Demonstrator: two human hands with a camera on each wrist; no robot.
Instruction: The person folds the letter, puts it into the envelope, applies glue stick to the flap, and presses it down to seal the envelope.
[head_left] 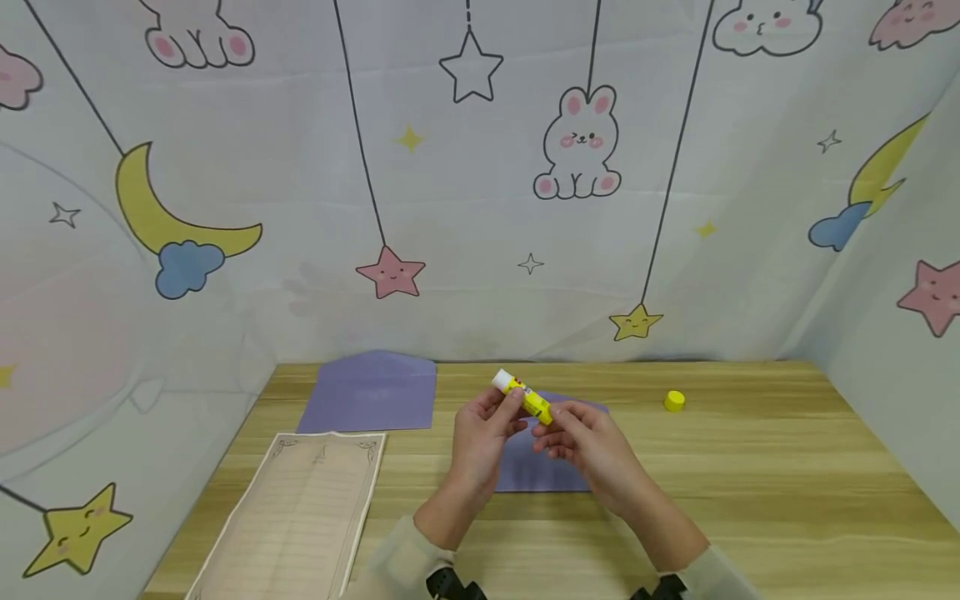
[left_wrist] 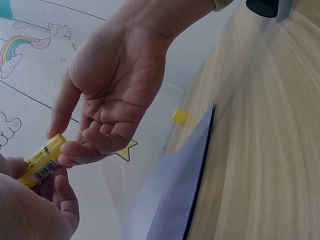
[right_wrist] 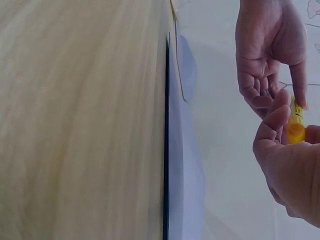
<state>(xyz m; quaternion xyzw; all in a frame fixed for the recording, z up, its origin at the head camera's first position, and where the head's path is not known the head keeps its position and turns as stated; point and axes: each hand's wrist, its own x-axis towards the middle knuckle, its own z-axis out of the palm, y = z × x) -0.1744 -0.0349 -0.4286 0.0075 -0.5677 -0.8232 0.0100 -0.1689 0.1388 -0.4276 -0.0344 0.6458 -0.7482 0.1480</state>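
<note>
A yellow glue stick [head_left: 534, 404] is held uncapped over the purple envelope [head_left: 525, 467], its white end tilted up to the left. My left hand [head_left: 480, 442] grips the barrel between thumb and fingers near the white end. At the lower end, my right hand [head_left: 588, 450] pinches the base with thumb and fingertips. A barcode on the yellow barrel [left_wrist: 45, 165] shows in the left wrist view. Both hands hide part of the envelope, which lies on the table beneath them.
The yellow cap [head_left: 675, 401] stands on the wooden table [head_left: 750, 500] to the right. Another purple envelope [head_left: 375, 400], flap up, lies at the back left. Lined letter paper [head_left: 300, 508] with decorated corners is at the front left. A printed curtain [head_left: 480, 208] borders the table.
</note>
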